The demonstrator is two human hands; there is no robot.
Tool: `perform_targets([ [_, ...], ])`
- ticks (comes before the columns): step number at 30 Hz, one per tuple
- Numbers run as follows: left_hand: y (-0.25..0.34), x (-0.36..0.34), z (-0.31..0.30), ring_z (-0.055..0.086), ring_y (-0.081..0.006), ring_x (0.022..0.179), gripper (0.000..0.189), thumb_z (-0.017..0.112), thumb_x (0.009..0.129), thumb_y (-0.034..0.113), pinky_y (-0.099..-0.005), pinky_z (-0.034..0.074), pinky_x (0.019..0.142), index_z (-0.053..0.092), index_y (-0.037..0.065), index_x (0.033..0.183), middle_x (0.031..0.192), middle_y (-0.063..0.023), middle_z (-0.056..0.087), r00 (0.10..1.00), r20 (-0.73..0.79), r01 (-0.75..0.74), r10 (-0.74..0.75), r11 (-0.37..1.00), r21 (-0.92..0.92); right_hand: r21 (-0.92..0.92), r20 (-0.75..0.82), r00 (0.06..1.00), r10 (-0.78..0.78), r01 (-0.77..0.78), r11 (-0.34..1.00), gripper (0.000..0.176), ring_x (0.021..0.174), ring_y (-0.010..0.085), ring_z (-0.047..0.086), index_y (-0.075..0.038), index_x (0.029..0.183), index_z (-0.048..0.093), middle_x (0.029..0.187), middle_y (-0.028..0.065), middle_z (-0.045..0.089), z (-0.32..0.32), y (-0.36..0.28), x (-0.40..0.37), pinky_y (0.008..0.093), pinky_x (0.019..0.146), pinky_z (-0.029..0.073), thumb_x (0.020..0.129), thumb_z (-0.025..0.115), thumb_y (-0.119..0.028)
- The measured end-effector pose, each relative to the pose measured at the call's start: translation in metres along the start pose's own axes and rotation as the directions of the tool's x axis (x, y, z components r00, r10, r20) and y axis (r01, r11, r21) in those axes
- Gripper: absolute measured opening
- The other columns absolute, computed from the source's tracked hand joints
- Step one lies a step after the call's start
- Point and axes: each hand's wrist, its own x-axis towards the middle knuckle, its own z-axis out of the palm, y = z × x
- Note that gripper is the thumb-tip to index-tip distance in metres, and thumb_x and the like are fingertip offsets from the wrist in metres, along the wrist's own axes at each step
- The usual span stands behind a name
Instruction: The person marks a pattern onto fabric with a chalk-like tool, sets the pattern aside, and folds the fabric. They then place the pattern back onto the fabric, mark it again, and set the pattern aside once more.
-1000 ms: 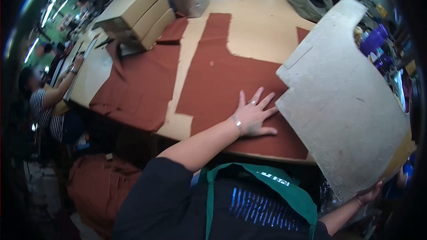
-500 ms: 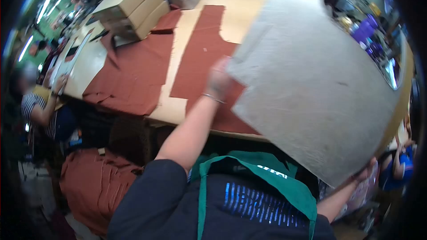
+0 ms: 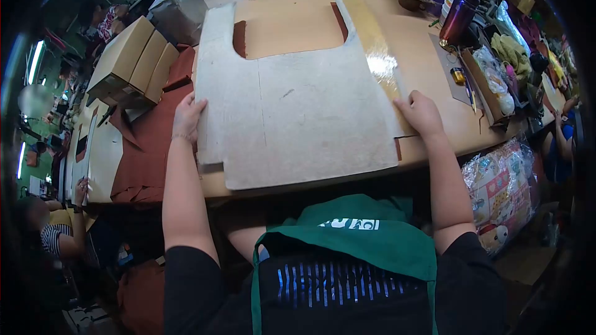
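A large grey-white pattern board [image 3: 298, 111] with a U-shaped cutout at its far end lies in front of me, covering most of a rust-brown cloth piece [image 3: 240, 40]. Slivers of that cloth show inside the cutout and at the lower right corner. My left hand [image 3: 188, 116] grips the board's left edge, thumb on top and fingers partly hidden. On the opposite edge, my right hand [image 3: 422, 113] is closed with its thumb pressed to the side. A shiny yellowish sheet [image 3: 375, 43] runs along the right, partly under the board.
More rust-brown cloth [image 3: 152, 155] lies at the left by cardboard boxes [image 3: 127, 62]. Bottles [image 3: 459, 15], a narrow box [image 3: 487, 90] and small tools stand at the right. A plastic-wrapped bundle [image 3: 503, 189] sits below the table's right edge. Another person [image 3: 62, 236] is at the far left.
The board has come down from its raised, tilted position on the right and moved left over the cloth. My right hand has moved up to its right edge; my left hand has shifted left.
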Motion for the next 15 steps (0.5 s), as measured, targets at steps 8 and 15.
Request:
perform_targets([
  [8,-0.04,0.023,0.006,0.055,-0.0137,0.067,0.038,0.067,0.07,0.018,-0.0264,0.044,0.061,0.056,-0.004,0.099,0.079,-0.0074,0.06,0.949,-0.211,-0.036,0.234,0.746,0.665,-0.124,-0.061,0.994,0.087,-0.094,0.988,0.047,0.075,0.0359,0.057,0.0,0.085,0.051,0.078,0.0207,0.059,0.017,0.001,0.008,0.0426,0.067,0.045,0.074,0.059,-0.045],
  [15,-0.01,-0.06,-0.008,0.049,-0.0218,0.095,0.066,0.068,0.071,0.019,-0.0336,0.042,0.079,0.037,-0.002,0.124,0.109,-0.0135,0.046,0.964,-0.028,-0.125,0.263,0.549,0.827,0.17,0.055,0.985,-0.164,0.153,0.974,0.046,0.082,0.0278,0.055,-0.002,0.098,0.054,0.088,0.015,0.055,-0.013,0.029,-0.018,0.0351,0.069,0.045,0.067,0.07,-0.033],
])
